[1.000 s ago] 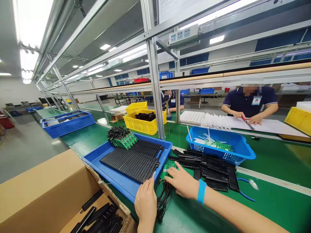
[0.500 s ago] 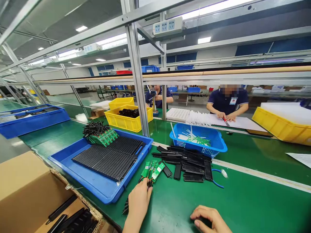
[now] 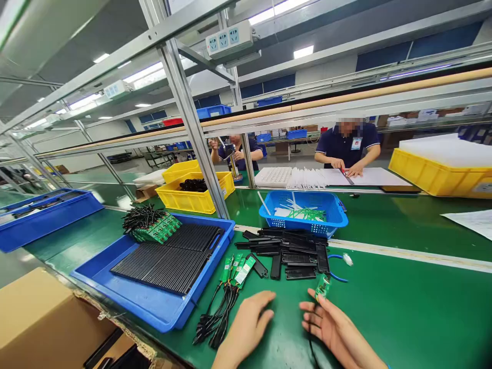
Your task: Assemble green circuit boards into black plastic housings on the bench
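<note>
Evidently, the long green smooth-topped workbench [image 3: 384, 312] carries everything within reach. Along its near edge, toward the left, a shallow blue rectangular plastic tray [image 3: 126, 294] holds slim black plastic strips [image 3: 165, 261] ranked side by side, probably to save room, with green circuit boards trailing black cables [image 3: 159, 228] stacked at its far left corner. Beyond the tray's right edge stand a perforated blue plastic basket [image 3: 277, 224] and, before it, a loose pile of flat black plastic casings [image 3: 300, 256], seemingly left close for easy picking. Between the tray's right edge and the left hand [image 3: 248, 323] lies a bundle of green boards on black leads [image 3: 226, 292], boards pointing away. That hand is half spread, nothing visible in it; the right hand [image 3: 334, 325] pinches one small green circuit board [image 3: 323, 287] between thumb and fingers, its black lead hanging down, perhaps to keep it clear
</note>
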`<act>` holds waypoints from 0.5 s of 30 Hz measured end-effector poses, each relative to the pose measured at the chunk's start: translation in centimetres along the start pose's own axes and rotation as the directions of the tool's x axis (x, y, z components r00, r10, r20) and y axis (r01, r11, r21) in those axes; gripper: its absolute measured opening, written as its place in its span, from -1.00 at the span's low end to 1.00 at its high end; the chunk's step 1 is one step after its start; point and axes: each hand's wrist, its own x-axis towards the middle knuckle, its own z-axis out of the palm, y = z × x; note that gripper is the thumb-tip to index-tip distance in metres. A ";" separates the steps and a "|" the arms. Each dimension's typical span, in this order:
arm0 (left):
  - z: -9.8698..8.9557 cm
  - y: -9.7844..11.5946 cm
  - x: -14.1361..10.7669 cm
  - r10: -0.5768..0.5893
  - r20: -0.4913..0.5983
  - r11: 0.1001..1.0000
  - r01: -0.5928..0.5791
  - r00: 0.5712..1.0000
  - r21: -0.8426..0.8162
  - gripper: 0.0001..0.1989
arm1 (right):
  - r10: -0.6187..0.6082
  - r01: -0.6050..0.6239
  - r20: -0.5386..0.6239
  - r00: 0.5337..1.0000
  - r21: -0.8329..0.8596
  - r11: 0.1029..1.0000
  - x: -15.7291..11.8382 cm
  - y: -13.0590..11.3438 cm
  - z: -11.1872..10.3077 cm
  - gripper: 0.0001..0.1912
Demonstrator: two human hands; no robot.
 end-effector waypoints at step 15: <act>-1.2 -4.6 7.9 0.160 -0.016 0.897 -0.139 0.987 0.419 -0.53 | 0.023 0.028 0.075 0.997 -0.609 0.792 -1.1 -4.5 -0.1 -0.45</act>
